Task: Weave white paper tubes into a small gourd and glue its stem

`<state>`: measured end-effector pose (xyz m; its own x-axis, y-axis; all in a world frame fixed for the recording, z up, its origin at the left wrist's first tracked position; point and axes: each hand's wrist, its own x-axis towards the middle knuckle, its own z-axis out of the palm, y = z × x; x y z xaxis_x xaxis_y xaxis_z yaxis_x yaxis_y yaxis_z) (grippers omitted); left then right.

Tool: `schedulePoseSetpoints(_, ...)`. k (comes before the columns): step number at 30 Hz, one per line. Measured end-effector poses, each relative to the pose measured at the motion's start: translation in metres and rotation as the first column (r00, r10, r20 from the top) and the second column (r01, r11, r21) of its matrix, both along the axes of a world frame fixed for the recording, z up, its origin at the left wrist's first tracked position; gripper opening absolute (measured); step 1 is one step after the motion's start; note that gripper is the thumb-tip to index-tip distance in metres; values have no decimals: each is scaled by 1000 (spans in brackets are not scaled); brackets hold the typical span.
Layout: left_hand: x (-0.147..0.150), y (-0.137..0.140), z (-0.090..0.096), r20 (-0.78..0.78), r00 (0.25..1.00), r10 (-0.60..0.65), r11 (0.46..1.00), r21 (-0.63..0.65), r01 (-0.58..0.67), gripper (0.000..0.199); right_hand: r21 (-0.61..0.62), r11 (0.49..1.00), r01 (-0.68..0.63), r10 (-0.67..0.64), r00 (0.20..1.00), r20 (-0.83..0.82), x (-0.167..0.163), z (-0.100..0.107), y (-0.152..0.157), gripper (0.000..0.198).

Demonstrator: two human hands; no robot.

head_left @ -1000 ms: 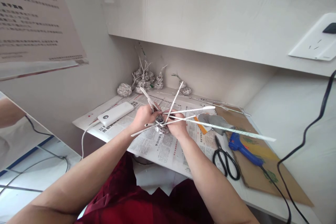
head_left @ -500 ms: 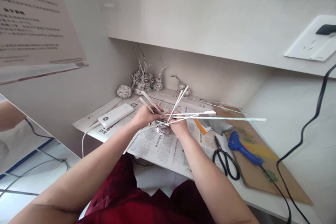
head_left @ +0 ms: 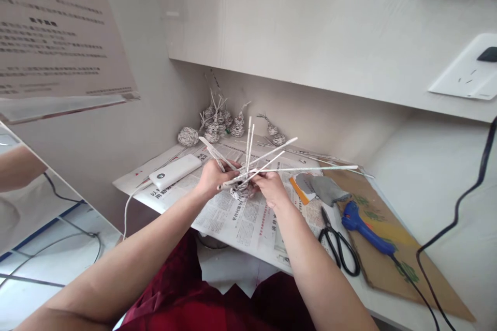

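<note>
Between my hands is a small woven paper piece [head_left: 241, 192], rounded and grey-white, with several long rolled-paper strips [head_left: 272, 152] sticking out of its top in different directions. My left hand [head_left: 215, 177] is closed on the left side of it, fingers among the strips at the rim. On the right side, my right hand [head_left: 271, 186] pinches at the base of the strips with thumb and fingers. The fingertips of both hands are partly hidden by strips. Newspaper [head_left: 240, 222] lies beneath.
Woven gourd shapes [head_left: 213, 129] stand in the back left corner, with another gourd [head_left: 275, 134] near the wall. A white power bank [head_left: 175, 170] lies at left. Right are black scissors [head_left: 338, 245], a grey cloth [head_left: 328, 189], and a blue glue gun [head_left: 367, 230] on cardboard [head_left: 388, 274].
The strips on the right have swung: one now points up and right, and the upright pair stands straighter. My right hand has shifted slightly outward. The whole view has moved slightly.
</note>
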<state>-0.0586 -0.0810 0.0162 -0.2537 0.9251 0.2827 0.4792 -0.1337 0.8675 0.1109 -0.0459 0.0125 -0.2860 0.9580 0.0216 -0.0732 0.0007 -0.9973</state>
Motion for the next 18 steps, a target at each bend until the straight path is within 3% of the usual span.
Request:
schedulePoseSetpoints(3,4,-6,9,-85,994,71,997,-19,-73,28,29,998,59,-60,996,58,-1,-1,0,25)
schedulePoseSetpoints(8,6,-8,12,-175,972,155,988,18,-155,23,70,996,-49,45,997,61,-6,-4,-8,25)
schedulePoseSetpoints(10,6,-7,9,-178,970,164,986,12,-164,23,147,987,-63,45,992,122,-8,-5,-13,26)
schedulePoseSetpoints(14,6,-7,9,-173,973,153,988,-2,-155,23,315,949,21,-94,971,219,-11,-6,-20,24)
schedulePoseSetpoints(18,5,-9,15,-183,976,118,990,-52,-130,22,264,965,-6,-53,974,218,-13,-3,-23,26)
